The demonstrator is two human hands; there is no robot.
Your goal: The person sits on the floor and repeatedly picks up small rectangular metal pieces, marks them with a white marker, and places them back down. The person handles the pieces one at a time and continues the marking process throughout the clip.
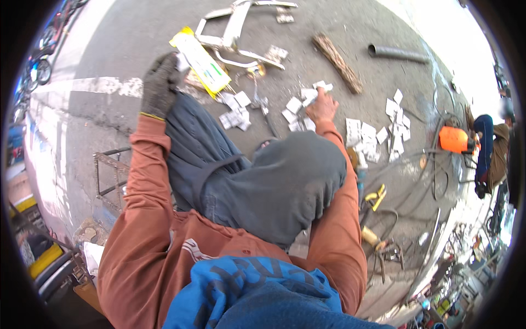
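My left hand (160, 85), in a dark work glove, is closed by my left knee. A small white piece (182, 62) shows at its fingertips, against a long yellow-and-white packet (201, 61) on the ground. Bare, my right hand (322, 107) reaches past my other knee with fingers apart, low over a loose group of flat white square pieces (294, 105). One white piece (323, 85) lies just beyond its fingertips; contact is hard to judge. More white squares form a pile (235, 116) near the packet and further groups (361, 137) to the right.
A bent metal frame (234, 27) lies ahead, with a rough wooden stick (337, 63) and a grey pipe (399, 53) to its right. Cables (433, 164), yellow-handled clamp (375, 197) and an orange container (453, 140) are at right, near another person (490, 153). A rusty frame (112, 172) stands left.
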